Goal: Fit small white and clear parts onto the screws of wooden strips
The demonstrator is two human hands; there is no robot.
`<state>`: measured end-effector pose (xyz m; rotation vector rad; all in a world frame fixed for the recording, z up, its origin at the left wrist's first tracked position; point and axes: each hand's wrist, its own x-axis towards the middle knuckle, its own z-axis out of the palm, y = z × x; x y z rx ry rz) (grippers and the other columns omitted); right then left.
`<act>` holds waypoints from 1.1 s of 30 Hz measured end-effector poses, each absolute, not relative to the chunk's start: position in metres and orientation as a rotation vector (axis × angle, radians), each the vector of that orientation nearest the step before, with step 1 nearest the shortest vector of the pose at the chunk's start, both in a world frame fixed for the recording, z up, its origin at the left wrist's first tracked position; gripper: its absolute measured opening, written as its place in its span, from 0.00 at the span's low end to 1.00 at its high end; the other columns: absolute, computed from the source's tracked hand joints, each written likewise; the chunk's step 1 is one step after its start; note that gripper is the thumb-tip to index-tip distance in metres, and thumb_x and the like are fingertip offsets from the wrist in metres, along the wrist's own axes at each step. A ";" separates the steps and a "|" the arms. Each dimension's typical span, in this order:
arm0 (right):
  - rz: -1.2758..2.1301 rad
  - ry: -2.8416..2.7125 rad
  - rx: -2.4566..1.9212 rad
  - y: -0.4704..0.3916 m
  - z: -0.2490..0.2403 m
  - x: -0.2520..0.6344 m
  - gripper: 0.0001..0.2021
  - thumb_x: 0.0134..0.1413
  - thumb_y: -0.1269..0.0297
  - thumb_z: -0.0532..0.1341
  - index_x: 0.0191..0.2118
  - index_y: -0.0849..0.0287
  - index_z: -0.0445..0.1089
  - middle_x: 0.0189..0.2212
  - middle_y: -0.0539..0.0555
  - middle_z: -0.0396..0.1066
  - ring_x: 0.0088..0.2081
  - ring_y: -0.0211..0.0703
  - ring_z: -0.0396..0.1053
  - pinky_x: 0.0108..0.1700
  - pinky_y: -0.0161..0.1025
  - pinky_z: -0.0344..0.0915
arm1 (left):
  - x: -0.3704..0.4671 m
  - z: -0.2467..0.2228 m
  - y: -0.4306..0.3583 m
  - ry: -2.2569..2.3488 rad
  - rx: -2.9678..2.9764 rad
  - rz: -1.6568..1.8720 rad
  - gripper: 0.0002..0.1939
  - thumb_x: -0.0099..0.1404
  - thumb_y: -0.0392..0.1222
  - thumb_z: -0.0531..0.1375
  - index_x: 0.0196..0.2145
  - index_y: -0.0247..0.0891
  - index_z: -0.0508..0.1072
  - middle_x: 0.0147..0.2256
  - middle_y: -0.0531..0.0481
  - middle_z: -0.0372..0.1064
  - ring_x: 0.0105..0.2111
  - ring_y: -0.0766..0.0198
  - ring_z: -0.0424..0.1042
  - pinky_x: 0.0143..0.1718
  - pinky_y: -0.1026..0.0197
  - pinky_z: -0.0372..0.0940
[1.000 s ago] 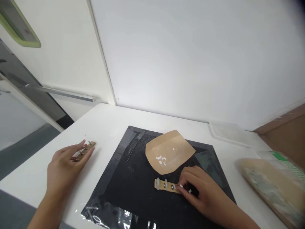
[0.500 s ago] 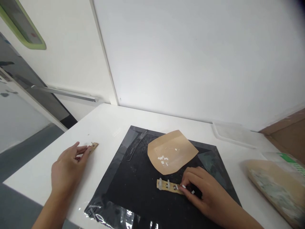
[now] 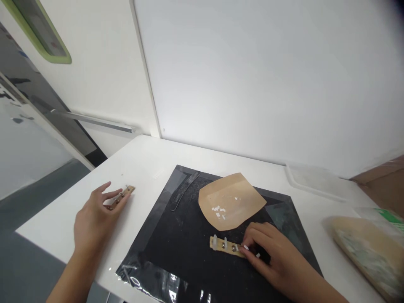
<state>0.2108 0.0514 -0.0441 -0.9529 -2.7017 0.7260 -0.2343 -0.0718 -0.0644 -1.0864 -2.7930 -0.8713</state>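
My left hand [image 3: 99,210] is at the table's left side, thumb and fingers around a narrow tan strip with metal studs [image 3: 128,189]; the fingers are spread along its sides. On the black mat, my right hand [image 3: 268,252] pinches the right end of a second tan strip [image 3: 217,244], which bears metal studs and upright whitish translucent pieces. Small white bits show by the right fingertips. Just above this strip lies a tan paper sheet [image 3: 232,200] with several small white bits [image 3: 218,209] on it.
A dark, thin curved tool [image 3: 184,190] lies on the black mat's [image 3: 189,252] upper left. At the right are a clear plastic tray [image 3: 315,185] and a plastic bag of pale contents [image 3: 362,248]. A white wall [image 3: 252,75] stands behind the table.
The left fingers have opened a little around the left strip, and more of its studs now show. The view has shifted slightly. My right hand stays at its strip.
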 end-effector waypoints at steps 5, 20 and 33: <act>0.710 -2.719 -0.939 0.052 -0.045 0.212 0.08 0.72 0.62 0.56 0.38 0.54 0.69 0.37 0.53 0.73 0.38 0.46 0.70 0.41 0.43 0.67 | -0.228 -0.066 -0.083 -2.829 -0.960 -0.799 0.28 0.67 0.67 0.61 0.54 0.46 0.77 0.52 0.43 0.81 0.41 0.46 0.81 0.41 0.49 0.71; 0.712 -2.716 -0.943 0.053 -0.050 0.213 0.07 0.71 0.63 0.58 0.38 0.53 0.69 0.37 0.53 0.73 0.38 0.46 0.71 0.40 0.43 0.68 | -0.222 -0.072 -0.093 -2.744 -0.856 -0.894 0.17 0.69 0.61 0.63 0.44 0.50 0.85 0.49 0.53 0.83 0.45 0.47 0.81 0.38 0.51 0.73; 0.708 -2.719 -0.933 0.054 -0.050 0.212 0.09 0.72 0.62 0.56 0.38 0.54 0.69 0.36 0.54 0.73 0.37 0.46 0.71 0.39 0.43 0.69 | -0.210 -0.050 -0.087 -2.777 -0.783 -1.202 0.44 0.65 0.64 0.66 0.73 0.54 0.57 0.49 0.52 0.83 0.51 0.46 0.81 0.59 0.41 0.72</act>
